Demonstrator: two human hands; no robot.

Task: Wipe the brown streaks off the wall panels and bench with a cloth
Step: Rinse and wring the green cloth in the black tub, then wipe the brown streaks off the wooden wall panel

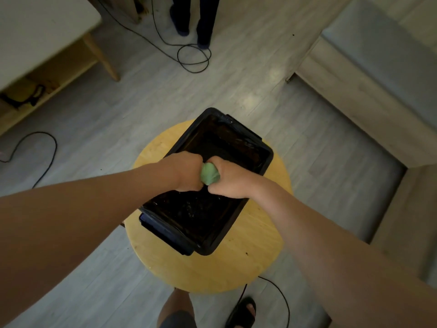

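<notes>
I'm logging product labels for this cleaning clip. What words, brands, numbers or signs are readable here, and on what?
None can be read.
The black tub, the green cloth and the round wooden stool show no print.
The yellow-and-black item at far left is too blurred to tell.

cloth (210, 174) mostly covered, bystander's legs (204, 22) cropped

No legible txt, labels, brands or nos. anywhere. Green cloth (210, 174), black tub (246, 133) & round wooden stool (255, 252) show plain surfaces; yellow item (23, 92) on the low shelf is too blurred to read.
</notes>
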